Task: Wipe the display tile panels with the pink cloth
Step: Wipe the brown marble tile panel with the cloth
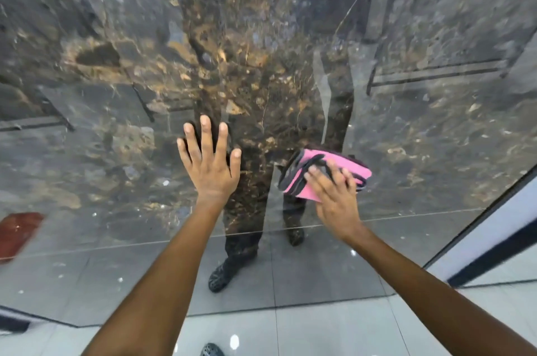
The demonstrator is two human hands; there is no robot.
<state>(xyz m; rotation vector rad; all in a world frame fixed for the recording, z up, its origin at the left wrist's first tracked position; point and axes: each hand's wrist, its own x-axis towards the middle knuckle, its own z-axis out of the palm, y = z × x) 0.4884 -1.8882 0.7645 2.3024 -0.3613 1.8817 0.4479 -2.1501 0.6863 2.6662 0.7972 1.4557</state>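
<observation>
The glossy dark marble display tile panel is being faced head-on, and a person's legs and dark shoes are being mirrored in its polish. The left hand is being laid flat on the panel near the centre of the view, toward 9 o'clock, its fingers straight and spread, with nothing held. The folded pink cloth, edged in dark trim, is being pressed against the panel at about 3 o'clock from the left hand, well apart from it. The right hand is being kept on top of the cloth with straight fingers lying over it; no curl around the cloth is being shown. A pale tiled floor is being shown toward 6 o'clock, and a reddish patch toward 8 o'clock.
</observation>
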